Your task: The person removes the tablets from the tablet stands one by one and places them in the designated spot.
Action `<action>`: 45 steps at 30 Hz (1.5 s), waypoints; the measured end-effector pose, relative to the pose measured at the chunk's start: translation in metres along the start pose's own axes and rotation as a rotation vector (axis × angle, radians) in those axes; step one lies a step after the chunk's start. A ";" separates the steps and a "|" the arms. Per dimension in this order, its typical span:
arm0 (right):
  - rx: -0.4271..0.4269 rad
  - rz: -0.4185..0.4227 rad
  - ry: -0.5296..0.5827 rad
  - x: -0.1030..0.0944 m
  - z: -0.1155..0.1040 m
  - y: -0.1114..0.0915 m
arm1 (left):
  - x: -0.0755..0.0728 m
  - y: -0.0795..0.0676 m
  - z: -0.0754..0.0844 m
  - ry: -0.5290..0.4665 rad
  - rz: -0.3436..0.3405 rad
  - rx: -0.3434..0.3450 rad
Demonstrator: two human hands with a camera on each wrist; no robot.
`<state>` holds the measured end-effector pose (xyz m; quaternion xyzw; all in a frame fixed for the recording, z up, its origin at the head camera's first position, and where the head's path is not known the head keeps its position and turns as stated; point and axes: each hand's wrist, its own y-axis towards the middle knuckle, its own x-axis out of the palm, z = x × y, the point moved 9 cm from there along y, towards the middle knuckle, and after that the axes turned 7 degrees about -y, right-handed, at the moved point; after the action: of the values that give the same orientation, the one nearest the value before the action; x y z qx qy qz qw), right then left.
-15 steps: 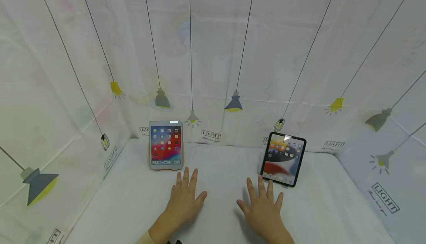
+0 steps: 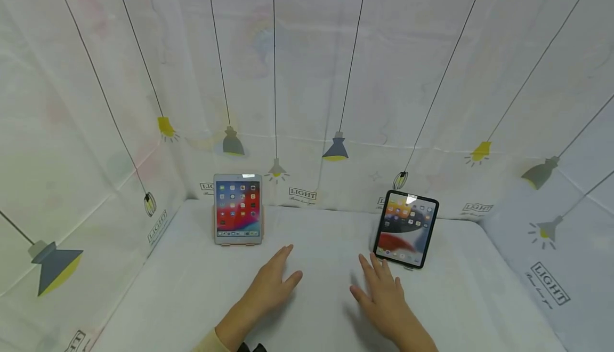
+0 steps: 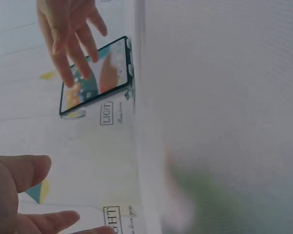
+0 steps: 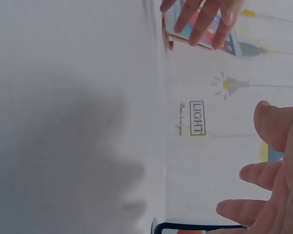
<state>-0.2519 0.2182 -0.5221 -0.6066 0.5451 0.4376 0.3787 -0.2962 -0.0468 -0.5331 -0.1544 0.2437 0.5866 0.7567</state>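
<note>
A white-framed tablet (image 2: 237,209) leans upright on a stand at the back left of the white table. Farther right, a black-framed tablet (image 2: 405,229) stands slightly tilted; both screens are lit with app icons. My left hand (image 2: 269,286) hovers in front of the white tablet, fingers extended and thumb apart, holding nothing. The right hand (image 2: 384,301) is in front of the black tablet, fingers spread; in the head view its fingertips overlap the tablet's lower left corner, and whether they touch cannot be told. The right wrist view also shows the fingers (image 4: 246,212) straight and holding nothing.
White cloth walls printed with hanging lamps and LIGHT labels (image 2: 303,194) enclose the table (image 2: 316,245) at the back and both sides. A small dark object (image 2: 252,348) shows at the bottom edge, too cut off to identify.
Both hands have turned from palm-down toward a more sideways, inward-facing pose. The left fingers now line up together, and the right hand has shifted slightly right. Both tablets stay put.
</note>
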 end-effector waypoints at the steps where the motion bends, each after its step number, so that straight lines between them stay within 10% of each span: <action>1: 0.003 -0.003 0.024 -0.001 0.002 0.000 | 0.001 0.001 0.000 -0.012 -0.001 0.003; 19: 0.148 0.239 0.489 -0.038 0.053 -0.005 | 0.002 0.017 -0.008 -0.299 -0.002 -0.003; 31: 0.287 0.287 0.837 -0.037 0.092 -0.008 | 0.020 0.031 0.001 -0.617 -0.074 -0.091; 45: 0.349 0.294 1.083 -0.047 0.118 -0.011 | 0.037 0.047 0.027 -0.747 -0.169 -0.073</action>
<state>-0.2556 0.3454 -0.5164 -0.5904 0.8034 0.0171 0.0757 -0.3294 0.0101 -0.5285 0.0236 -0.0834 0.5464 0.8330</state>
